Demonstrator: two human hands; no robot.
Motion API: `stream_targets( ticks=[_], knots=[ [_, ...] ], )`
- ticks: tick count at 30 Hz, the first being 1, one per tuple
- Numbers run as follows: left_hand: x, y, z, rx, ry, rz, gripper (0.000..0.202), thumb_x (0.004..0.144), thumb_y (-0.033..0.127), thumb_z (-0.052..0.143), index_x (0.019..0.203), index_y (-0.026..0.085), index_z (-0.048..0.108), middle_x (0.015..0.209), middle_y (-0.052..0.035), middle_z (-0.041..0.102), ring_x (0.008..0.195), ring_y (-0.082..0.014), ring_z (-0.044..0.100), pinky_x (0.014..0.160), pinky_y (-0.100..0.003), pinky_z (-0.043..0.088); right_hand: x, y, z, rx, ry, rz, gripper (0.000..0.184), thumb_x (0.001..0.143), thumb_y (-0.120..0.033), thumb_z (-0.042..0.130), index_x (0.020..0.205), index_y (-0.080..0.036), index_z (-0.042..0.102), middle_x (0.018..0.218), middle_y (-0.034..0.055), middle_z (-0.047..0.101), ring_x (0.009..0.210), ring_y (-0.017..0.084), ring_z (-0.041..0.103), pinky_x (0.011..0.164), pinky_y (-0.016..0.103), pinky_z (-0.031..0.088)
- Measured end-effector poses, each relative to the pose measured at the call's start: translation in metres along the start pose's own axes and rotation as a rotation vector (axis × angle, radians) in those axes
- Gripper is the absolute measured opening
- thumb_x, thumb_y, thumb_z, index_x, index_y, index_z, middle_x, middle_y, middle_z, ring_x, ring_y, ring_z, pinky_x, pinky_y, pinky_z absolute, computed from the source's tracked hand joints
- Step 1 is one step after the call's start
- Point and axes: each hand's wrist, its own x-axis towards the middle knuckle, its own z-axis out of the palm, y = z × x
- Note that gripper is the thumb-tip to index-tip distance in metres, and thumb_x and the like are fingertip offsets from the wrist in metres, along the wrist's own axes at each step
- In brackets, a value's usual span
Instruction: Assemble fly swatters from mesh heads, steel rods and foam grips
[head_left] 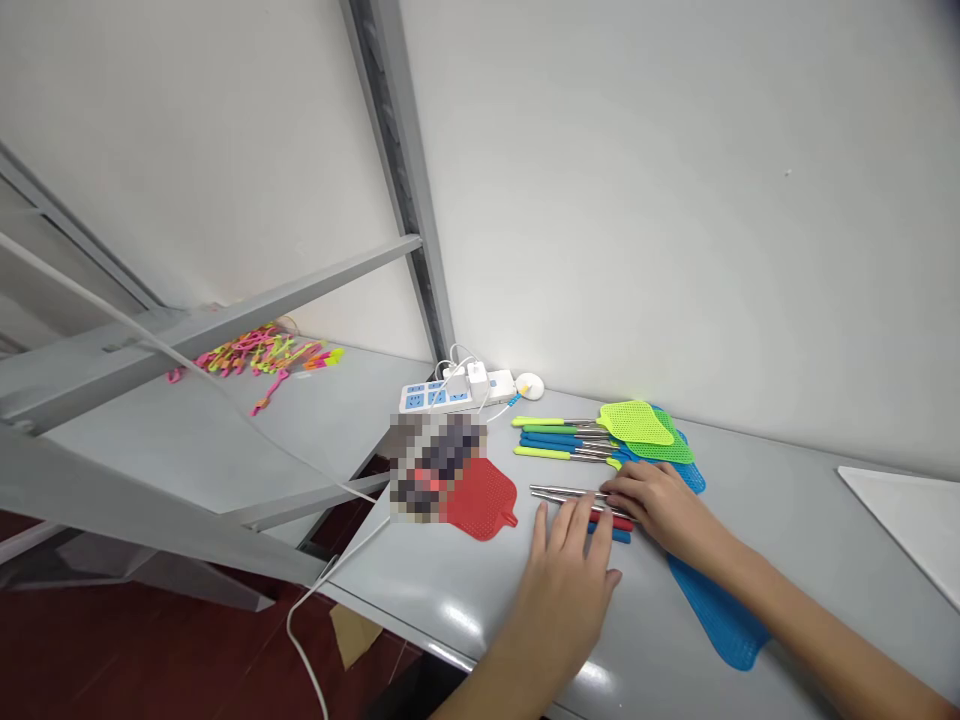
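Observation:
My left hand [566, 570] lies flat on the grey table [420, 580], fingers stretched toward some metal telescopic rods [566, 492]. My right hand [660, 505] rests over the rods' red and blue grips [619, 528], fingers curled on them. A red swatter head [480, 497] lies just left of the rods. Under my right forearm lies a blue swatter head [720, 610]. Behind my hands sits a pile of assembled fly swatters [600, 435] with green and blue heads and handles.
A white power strip [450, 392] with plugged chargers stands by the wall, its cable hanging off the table edge. A blurred patch [435, 465] covers something beside the red head. Small pink and yellow plastic pieces [255, 355] lie on the left shelf. Grey metal frame bars [225, 320] cross at left.

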Motion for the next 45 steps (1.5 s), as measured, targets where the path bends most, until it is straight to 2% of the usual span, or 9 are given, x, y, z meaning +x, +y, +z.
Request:
stream_targets(
  ticks=[3,5,11,17,23,32,38,43,45],
  knots=[
    [0.005,-0.005,0.012,0.107,-0.008,0.02,0.064,0.097,0.044,0.047,0.152,0.015,0.031,0.16,-0.0173,0.026,0.146,-0.0331,0.024,0.113,-0.062,0.029,-0.003,0.001,-0.002,0.008,-0.005,-0.007,0.027,0.1,-0.029,0.044,0.107,-0.027,0.071,0.097,0.0062,0.068,0.091,0.022,0.063,0.078,0.039,0.04],
    [0.008,-0.009,0.017,0.153,-0.014,0.03,0.067,0.097,0.046,0.047,0.153,0.014,0.029,0.161,-0.018,0.024,0.148,-0.0327,0.019,0.114,-0.062,0.028,-0.005,0.001,-0.004,0.021,-0.014,-0.004,0.029,0.101,-0.029,0.043,0.109,-0.027,0.071,0.098,0.0063,0.068,0.089,0.022,0.063,0.079,0.039,0.04],
    [0.02,-0.02,0.022,0.191,-0.07,0.044,0.067,0.096,0.052,0.048,0.15,0.014,0.036,0.157,-0.019,0.032,0.146,-0.034,0.026,0.113,-0.063,0.029,-0.013,-0.004,-0.009,0.115,-0.04,0.03,0.031,0.102,-0.026,0.039,0.111,-0.027,0.069,0.1,0.0051,0.069,0.091,0.021,0.063,0.083,0.042,0.041],
    [0.026,-0.028,0.031,0.204,-0.095,0.051,0.057,0.101,0.045,0.038,0.149,0.014,0.039,0.156,-0.0163,0.035,0.144,-0.0317,0.032,0.113,-0.057,0.033,-0.027,0.008,-0.01,0.173,-0.001,0.084,0.031,0.102,-0.029,0.038,0.111,-0.024,0.067,0.1,0.0058,0.072,0.092,0.022,0.065,0.091,0.045,0.042],
    [0.035,-0.034,0.039,0.2,-0.119,0.063,0.052,0.102,0.038,0.038,0.149,0.015,0.039,0.156,-0.0158,0.036,0.144,-0.0325,0.031,0.112,-0.056,0.034,-0.063,0.031,-0.01,0.195,0.115,0.205,0.032,0.101,-0.038,0.039,0.111,-0.026,0.067,0.107,0.0064,0.071,0.1,0.025,0.064,0.089,0.042,0.047],
    [0.044,-0.035,0.037,0.172,-0.152,0.089,0.055,0.101,0.038,0.039,0.149,0.011,0.037,0.157,-0.0179,0.034,0.146,-0.0336,0.028,0.113,-0.056,0.033,-0.107,0.039,0.001,0.124,0.072,0.331,0.043,0.09,-0.054,0.057,0.122,-0.027,0.062,0.116,0.0095,0.063,0.106,0.028,0.059,0.092,0.045,0.047],
    [0.034,-0.03,0.018,0.166,-0.141,0.09,0.061,0.1,0.043,0.042,0.152,0.013,0.032,0.16,-0.0159,0.027,0.148,-0.0321,0.022,0.116,-0.052,0.031,-0.104,0.046,-0.002,0.202,0.02,0.402,0.036,0.082,-0.056,0.065,0.104,-0.028,0.068,0.105,0.007,0.066,0.099,0.028,0.062,0.089,0.043,0.048],
    [-0.011,-0.041,-0.015,0.153,-0.129,0.006,0.056,0.101,0.037,0.041,0.151,0.013,0.034,0.159,-0.0139,0.03,0.146,-0.0307,0.028,0.114,-0.049,0.035,-0.117,0.043,-0.026,0.448,-0.108,0.492,0.034,0.087,-0.057,0.057,0.084,-0.024,0.06,0.082,0.0007,0.063,0.077,0.019,0.062,0.07,0.029,0.052],
    [-0.031,-0.049,-0.025,0.165,-0.124,-0.096,0.055,0.101,0.039,0.038,0.149,0.011,0.038,0.156,-0.0156,0.036,0.143,-0.032,0.034,0.113,-0.051,0.037,-0.125,0.039,-0.038,0.476,-0.055,0.499,0.035,0.087,-0.058,0.057,0.078,-0.024,0.058,0.072,-0.0012,0.058,0.066,0.016,0.058,0.06,0.026,0.051]
  ],
)
